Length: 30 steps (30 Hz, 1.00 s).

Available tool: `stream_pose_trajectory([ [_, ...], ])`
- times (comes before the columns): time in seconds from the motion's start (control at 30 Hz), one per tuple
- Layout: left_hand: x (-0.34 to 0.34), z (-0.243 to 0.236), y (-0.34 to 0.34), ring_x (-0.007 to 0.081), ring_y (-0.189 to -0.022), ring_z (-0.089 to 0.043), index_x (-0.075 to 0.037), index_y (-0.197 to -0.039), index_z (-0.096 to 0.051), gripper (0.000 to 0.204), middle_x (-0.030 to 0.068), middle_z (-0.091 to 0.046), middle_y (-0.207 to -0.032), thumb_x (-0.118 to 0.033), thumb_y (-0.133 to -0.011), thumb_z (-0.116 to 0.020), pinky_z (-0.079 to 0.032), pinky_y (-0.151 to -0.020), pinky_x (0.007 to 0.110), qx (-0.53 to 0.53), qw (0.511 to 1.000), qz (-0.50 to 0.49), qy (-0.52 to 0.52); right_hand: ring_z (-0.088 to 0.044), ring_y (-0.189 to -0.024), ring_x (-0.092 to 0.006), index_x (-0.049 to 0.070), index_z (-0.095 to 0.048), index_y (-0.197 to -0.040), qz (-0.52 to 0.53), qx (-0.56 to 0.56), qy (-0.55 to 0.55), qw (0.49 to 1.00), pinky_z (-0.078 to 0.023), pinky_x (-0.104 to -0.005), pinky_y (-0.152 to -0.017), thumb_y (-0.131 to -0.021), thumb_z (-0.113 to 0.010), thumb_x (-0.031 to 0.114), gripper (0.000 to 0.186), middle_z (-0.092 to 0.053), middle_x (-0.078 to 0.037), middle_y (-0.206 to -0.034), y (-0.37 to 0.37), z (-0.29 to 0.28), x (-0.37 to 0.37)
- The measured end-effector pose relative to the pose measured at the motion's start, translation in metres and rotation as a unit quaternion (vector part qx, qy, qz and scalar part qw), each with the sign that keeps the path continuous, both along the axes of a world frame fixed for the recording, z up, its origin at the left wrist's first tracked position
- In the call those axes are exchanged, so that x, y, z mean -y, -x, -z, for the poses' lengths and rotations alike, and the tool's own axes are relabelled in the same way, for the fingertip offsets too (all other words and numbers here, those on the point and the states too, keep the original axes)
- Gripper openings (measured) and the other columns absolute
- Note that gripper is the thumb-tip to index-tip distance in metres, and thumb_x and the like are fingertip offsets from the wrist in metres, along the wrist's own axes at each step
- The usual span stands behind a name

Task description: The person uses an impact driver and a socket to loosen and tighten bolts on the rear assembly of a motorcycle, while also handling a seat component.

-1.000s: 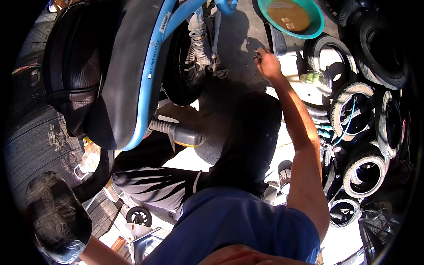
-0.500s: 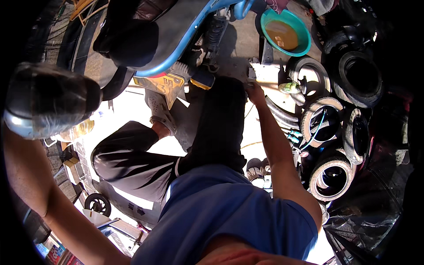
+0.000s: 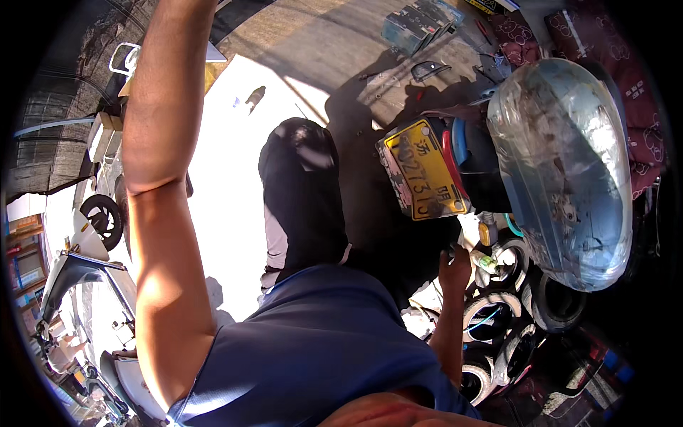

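A view down over a person in a blue shirt (image 3: 306, 356) and dark trousers (image 3: 302, 213); the left arm (image 3: 167, 107) stretches up and out through the upper left of the frame, its hand beyond the edge, so what that hand grips cannot be told; the right hand (image 3: 455, 269), right of centre and low, is bent with the thumb side up, in shadow; whether it holds something small or is bare cannot be told.

Just above that hand is the rear of a two-wheeler, right of centre, with a tilted yellow plate (image 3: 427, 171), a red strip (image 3: 451, 160) beside it, and a large oblong pad (image 3: 562, 178) wrapped in clear plastic; a yellow-and-grey footrest (image 3: 487, 233) shows below the plate.

Beside the hand lies a green-and-clear bottle (image 3: 487, 263); loose tyres (image 3: 491, 302) crowd the lower right; a grey box (image 3: 420, 27) sits at upper right; a black wheel (image 3: 116, 222) shows at left.
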State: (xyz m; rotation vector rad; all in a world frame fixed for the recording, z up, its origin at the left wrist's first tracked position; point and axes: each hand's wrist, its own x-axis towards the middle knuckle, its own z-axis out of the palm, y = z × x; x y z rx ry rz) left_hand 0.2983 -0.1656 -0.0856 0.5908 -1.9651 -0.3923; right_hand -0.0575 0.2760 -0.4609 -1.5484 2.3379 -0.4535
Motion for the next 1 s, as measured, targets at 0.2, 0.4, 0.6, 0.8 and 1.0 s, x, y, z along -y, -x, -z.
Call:
stream_pose_trajectory([
  [0.2,0.176,0.327,-0.060,0.0279,-0.100,-0.071,-0.003,-0.118,-0.064,0.043,0.0150,-0.074,-0.106,-0.036,-0.092,-0.071,-0.054,-0.087,0.038,0.262,0.936,-0.147,-0.185,-0.066,-0.080,-0.0304,0.008,-0.064,-0.120,-0.056,0.128,-0.130,0.982,-0.053,-0.0407,-0.071,-0.087,-0.072,0.022,0.037,-0.066,-0.013,-0.095,-0.124,-0.039,0.075],
  [0.4,0.220,0.567,0.024,0.0408,-0.108,-0.066,-0.005,-0.122,-0.061,0.045,0.0230,-0.067,-0.118,-0.029,-0.085,-0.072,-0.054,-0.090,0.048,0.391,0.867,-0.065,-0.302,-0.070,-0.087,-0.0305,0.009,-0.064,-0.123,0.032,0.217,-0.167,0.961,-0.055,-0.0388,-0.076,-0.087,-0.073,0.022,0.039,-0.068,-0.015,-0.108,-0.202,-0.020,0.170],
  [0.6,0.239,0.679,0.080,0.0477,-0.104,-0.063,-0.007,-0.116,-0.058,0.036,0.0255,-0.055,-0.123,-0.024,-0.086,-0.067,-0.054,-0.085,0.057,0.357,0.887,-0.042,-0.288,-0.069,-0.089,-0.0362,0.005,-0.064,-0.121,0.172,0.196,-0.170,0.950,-0.056,-0.0418,-0.077,-0.086,-0.072,0.014,0.037,-0.068,-0.017,-0.107,-0.235,-0.043,0.203],
  [0.8,0.226,0.681,0.116,0.0429,-0.109,-0.061,-0.006,-0.115,-0.061,0.035,0.0222,-0.059,-0.118,-0.027,-0.089,-0.066,-0.051,-0.091,0.054,0.399,0.853,-0.053,-0.331,-0.070,-0.087,-0.0315,0.003,-0.065,-0.119,0.330,0.190,-0.137,0.915,-0.056,-0.0396,-0.076,-0.088,-0.071,0.014,0.033,-0.068,-0.017,-0.102,-0.254,-0.057,0.198],
  [1.0,0.220,0.680,0.051,0.0421,-0.107,-0.062,-0.003,-0.109,-0.062,0.041,0.0246,-0.063,-0.110,-0.036,-0.087,-0.072,-0.051,-0.089,0.051,0.407,0.851,-0.077,-0.323,-0.068,-0.092,-0.0341,0.007,-0.065,-0.119,0.296,0.219,-0.171,0.914,-0.056,-0.0400,-0.081,-0.089,-0.070,0.019,0.033,-0.068,-0.015,-0.104,-0.261,-0.033,0.207],
])
